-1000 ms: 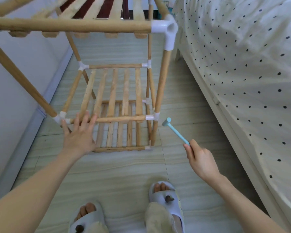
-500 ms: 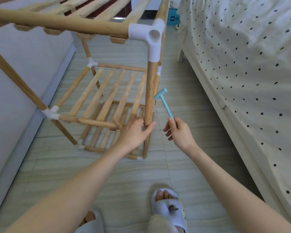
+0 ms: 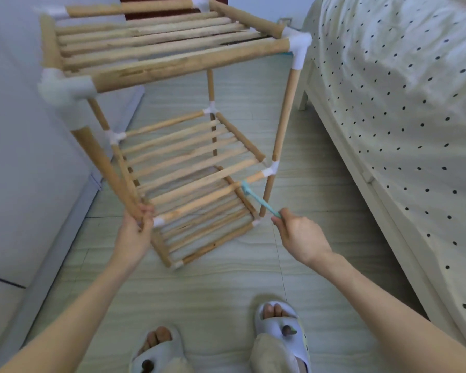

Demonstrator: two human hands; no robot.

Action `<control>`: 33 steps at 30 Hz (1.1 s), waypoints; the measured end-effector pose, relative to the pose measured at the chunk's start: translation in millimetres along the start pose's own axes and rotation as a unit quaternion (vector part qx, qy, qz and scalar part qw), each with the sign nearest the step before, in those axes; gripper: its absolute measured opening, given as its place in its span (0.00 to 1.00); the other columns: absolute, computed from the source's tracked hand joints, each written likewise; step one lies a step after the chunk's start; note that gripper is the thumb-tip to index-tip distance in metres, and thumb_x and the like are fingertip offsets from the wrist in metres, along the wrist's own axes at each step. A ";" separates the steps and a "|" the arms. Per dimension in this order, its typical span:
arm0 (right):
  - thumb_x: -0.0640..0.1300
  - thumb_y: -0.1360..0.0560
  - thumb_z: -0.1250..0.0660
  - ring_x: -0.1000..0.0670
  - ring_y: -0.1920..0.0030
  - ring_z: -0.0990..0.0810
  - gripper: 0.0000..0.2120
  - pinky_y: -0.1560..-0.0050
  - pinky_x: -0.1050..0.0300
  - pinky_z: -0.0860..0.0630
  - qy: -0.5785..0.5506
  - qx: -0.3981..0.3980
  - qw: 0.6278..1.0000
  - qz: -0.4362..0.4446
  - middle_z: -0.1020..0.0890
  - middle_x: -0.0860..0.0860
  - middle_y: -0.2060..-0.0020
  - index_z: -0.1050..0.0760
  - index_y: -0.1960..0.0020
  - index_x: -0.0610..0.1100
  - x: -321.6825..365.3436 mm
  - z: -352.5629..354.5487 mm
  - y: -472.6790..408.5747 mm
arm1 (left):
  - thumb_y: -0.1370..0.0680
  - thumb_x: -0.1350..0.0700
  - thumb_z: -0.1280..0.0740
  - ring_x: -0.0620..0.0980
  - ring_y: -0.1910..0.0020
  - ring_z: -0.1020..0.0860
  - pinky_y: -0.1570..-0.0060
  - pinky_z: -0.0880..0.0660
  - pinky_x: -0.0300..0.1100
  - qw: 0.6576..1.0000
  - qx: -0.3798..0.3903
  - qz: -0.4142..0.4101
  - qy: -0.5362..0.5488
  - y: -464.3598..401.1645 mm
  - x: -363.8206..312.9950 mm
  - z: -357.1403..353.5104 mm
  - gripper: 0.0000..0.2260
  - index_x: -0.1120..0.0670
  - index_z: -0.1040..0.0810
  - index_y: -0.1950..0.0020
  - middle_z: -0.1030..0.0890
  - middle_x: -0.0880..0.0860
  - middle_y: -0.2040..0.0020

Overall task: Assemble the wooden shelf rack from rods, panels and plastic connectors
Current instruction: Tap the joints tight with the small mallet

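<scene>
Because the rack (image 3: pixel 172 135) fills the upper left and centre of the frame leaning toward the person, with 3 slatted tiers already joined, its own weight is the main risk: it looks to rest on only part of its base on the tiled floor (image 3: pixel 226 286), and a hard knock could swing it or make it slide toward the bed (image 3: pixel 401 117) at the right. Smaller but likelier, the white plastic connector (image 3: pixel 270 171) at the right end of the middle tier could crack or twist if struck off-centre. At lower centre the left hand (image 3: pixel 135 232) has its fingers wrapped round the near post; a slip there frees the whole frame. The right hand (image 3: pixel 300 235) pinches the handle of a small blue hammer (image 3: pixel 256 199), whose head touches the middle-tier rod (image 3: pixel 207 197) beside that connector; such a thin grip could let the hammer glance off.
</scene>
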State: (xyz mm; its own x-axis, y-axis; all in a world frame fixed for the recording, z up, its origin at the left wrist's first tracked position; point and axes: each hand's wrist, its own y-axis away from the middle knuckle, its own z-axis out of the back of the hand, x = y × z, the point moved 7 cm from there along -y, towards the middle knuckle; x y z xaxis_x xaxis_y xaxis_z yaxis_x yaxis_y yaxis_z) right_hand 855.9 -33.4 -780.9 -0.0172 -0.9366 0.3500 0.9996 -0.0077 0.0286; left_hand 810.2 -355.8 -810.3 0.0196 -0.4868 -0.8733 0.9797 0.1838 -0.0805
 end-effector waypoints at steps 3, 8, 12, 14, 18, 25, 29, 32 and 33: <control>0.47 0.19 0.46 0.33 0.67 0.25 0.11 0.69 0.48 0.34 -0.053 -0.170 0.982 0.061 0.22 0.39 0.68 0.33 0.52 0.39 24.5 44.2 -4.4 | 0.18 0.56 0.45 0.62 0.48 0.25 0.51 0.30 0.51 0.992 -0.093 0.079 -0.030 -3.2 11.5 22.5 0.12 0.63 0.35 0.40 0.25 0.63 0.48; 0.47 0.19 0.48 0.34 0.73 0.26 0.14 0.72 0.47 0.34 -0.146 -0.253 0.956 0.012 0.25 0.42 0.72 0.33 0.53 0.37 26.6 35.8 -5.5 | 0.21 0.60 0.42 0.66 0.42 0.28 0.47 0.29 0.58 0.961 -0.133 0.155 -0.189 21.5 17.8 33.0 0.15 0.64 0.32 0.36 0.27 0.66 0.41; 0.49 0.17 0.52 0.36 0.51 0.22 0.15 0.58 0.48 0.30 0.026 0.082 0.992 -0.092 0.20 0.38 0.51 0.33 0.45 0.39 5.4 -48.9 -0.1 | 0.24 0.62 0.40 0.63 0.49 0.25 0.51 0.28 0.56 0.950 -0.081 0.101 -0.284 41.4 11.6 24.6 0.09 0.61 0.24 0.47 0.22 0.62 0.50; 0.49 0.18 0.50 0.34 0.56 0.22 0.15 0.62 0.48 0.31 -0.017 -0.009 0.998 -0.056 0.19 0.37 0.57 0.32 0.49 0.39 12.4 -30.2 -4.2 | 0.25 0.66 0.39 0.62 0.50 0.24 0.51 0.27 0.55 0.964 -0.042 0.001 -0.263 38.9 -4.6 11.5 0.08 0.62 0.23 0.48 0.21 0.61 0.51; 0.50 0.20 0.48 0.35 0.76 0.28 0.17 0.75 0.48 0.33 -0.164 -0.285 0.943 0.049 0.25 0.40 0.74 0.33 0.57 0.37 32.5 32.9 6.0 | 0.30 0.69 0.35 0.62 0.48 0.24 0.48 0.29 0.52 0.928 0.000 -0.230 -0.292 36.8 -49.7 -18.4 0.14 0.62 0.23 0.46 0.22 0.59 0.48; 0.48 0.18 0.51 0.34 0.56 0.23 0.14 0.61 0.48 0.32 -0.050 0.008 0.996 -0.070 0.20 0.37 0.57 0.33 0.50 0.39 9.9 -17.1 -10.3 | 0.22 0.55 0.42 0.51 0.24 0.61 0.30 0.66 0.55 0.875 0.143 -0.130 -0.443 5.7 -16.7 -52.7 0.35 0.49 0.61 0.23 0.59 0.50 0.22; 0.54 0.20 0.51 0.39 0.75 0.29 0.16 0.75 0.50 0.36 -0.220 -0.286 0.930 0.065 0.29 0.51 0.76 0.36 0.58 0.44 31.7 46.6 -5.1 | 0.23 0.54 0.40 0.51 0.24 0.62 0.30 0.67 0.55 0.866 0.140 -0.122 -0.465 9.6 -13.3 -54.0 0.37 0.48 0.63 0.24 0.61 0.49 0.22; 0.49 0.19 0.51 0.35 0.68 0.24 0.15 0.70 0.45 0.32 -0.203 -0.227 0.952 -0.006 0.22 0.41 0.68 0.34 0.54 0.40 26.5 18.4 -8.3 | 0.23 0.54 0.40 0.51 0.24 0.62 0.30 0.67 0.55 0.868 0.138 -0.109 -0.464 8.6 -16.1 -52.8 0.37 0.48 0.63 0.23 0.61 0.49 0.22; 0.48 0.18 0.52 0.34 0.61 0.22 0.15 0.64 0.44 0.30 -0.130 -0.086 0.986 -0.055 0.20 0.37 0.61 0.33 0.50 0.38 20.6 -14.1 -11.2 | 0.23 0.54 0.40 0.51 0.24 0.62 0.30 0.67 0.55 0.866 0.149 -0.105 -0.466 8.7 -16.5 -52.6 0.37 0.48 0.63 0.23 0.61 0.49 0.22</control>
State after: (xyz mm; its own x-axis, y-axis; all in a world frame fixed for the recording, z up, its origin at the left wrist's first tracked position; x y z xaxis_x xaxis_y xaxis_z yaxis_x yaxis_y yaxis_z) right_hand 844.7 -57.5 -787.2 -0.1084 -0.8057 0.5823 0.9804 -0.1838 -0.0717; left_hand 807.9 -301.2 -821.9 -0.1479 -0.9861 -0.0760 0.9866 -0.1525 0.0585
